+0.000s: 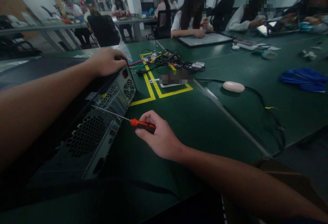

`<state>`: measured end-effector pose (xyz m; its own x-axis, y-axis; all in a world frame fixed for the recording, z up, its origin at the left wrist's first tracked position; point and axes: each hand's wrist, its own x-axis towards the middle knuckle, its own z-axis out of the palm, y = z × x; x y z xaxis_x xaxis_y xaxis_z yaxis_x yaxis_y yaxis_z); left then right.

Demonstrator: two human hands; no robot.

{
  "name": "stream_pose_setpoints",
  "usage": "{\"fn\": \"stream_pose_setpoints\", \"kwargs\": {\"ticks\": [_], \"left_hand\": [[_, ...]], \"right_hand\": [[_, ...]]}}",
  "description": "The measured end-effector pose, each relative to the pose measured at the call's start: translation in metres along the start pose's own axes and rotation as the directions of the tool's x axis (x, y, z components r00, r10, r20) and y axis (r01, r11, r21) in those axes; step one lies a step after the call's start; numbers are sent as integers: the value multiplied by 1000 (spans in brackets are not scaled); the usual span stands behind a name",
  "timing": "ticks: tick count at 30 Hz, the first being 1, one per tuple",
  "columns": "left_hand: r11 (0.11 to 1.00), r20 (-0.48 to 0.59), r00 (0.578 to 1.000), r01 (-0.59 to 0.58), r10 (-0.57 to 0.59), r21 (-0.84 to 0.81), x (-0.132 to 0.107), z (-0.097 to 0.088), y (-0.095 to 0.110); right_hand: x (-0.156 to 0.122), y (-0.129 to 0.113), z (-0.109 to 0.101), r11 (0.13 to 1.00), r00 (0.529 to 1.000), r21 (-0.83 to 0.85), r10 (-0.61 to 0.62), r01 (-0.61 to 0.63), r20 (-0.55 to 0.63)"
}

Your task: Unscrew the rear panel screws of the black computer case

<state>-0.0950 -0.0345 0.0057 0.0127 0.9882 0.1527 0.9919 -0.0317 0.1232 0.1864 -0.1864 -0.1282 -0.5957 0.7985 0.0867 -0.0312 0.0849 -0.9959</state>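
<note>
A black desktop computer case lies on its side on the green table, its rear panel with vents and ports facing me. My left hand rests on the case's far top corner, fingers curled over the edge. My right hand is closed around the orange-and-black handle of a screwdriver. The thin metal shaft reaches left, and its tip touches the rear panel near the ports.
A tangle of cables lies inside yellow tape marks behind the case. A white mouse with its cord sits to the right, a blue cloth farther right. Several people sit at the far side of the tables. A cardboard box stands by my right forearm.
</note>
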Motion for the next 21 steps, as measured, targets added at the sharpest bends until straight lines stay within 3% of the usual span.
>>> {"fn": "stream_pose_setpoints", "kwargs": {"ticks": [21], "left_hand": [[999, 11, 1000, 9, -10, 50, -4, -2, 9]], "right_hand": [[1, -3, -1, 1000, 1000, 11, 4, -5, 14]]}}
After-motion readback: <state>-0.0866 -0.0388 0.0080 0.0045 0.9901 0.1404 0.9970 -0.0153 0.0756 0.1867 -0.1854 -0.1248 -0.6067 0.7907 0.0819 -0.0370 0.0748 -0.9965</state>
